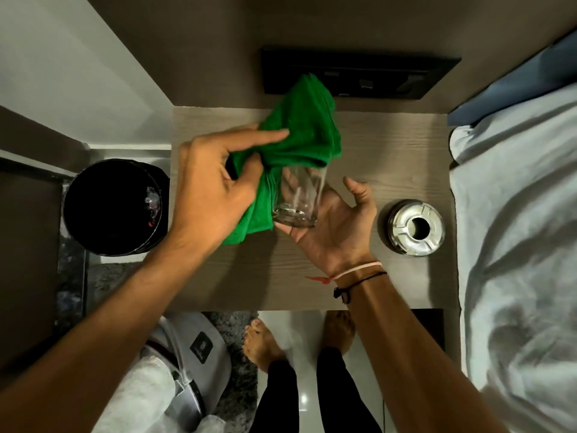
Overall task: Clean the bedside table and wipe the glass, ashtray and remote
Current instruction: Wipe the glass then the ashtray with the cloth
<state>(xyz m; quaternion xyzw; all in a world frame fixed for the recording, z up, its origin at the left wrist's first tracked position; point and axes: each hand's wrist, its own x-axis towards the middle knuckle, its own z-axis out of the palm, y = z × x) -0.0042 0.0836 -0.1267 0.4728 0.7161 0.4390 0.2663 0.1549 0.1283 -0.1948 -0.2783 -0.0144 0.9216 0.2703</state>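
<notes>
Glass [298, 198]: loose on uncurled fingers of right hand [337, 226], thumb clear; left hand [203, 195] clutches cloth [306, 129]; rubbing may roll it off.

My green cloth [299, 132] is a soft, napped fabric, matt and thickly bunched, set against the clear, smooth glass [298, 198], whose thick base catches the light. Beneath them the bedside table [390, 145] shows a matt, pale wood-grain top. The ashtray [416, 226] is polished metal, bright and reflective. The bin [115, 207] wears a glossy black plastic liner; the bed sheet [515, 214] is matt, creased cloth; the floor tile [299, 332] gleams.
</notes>
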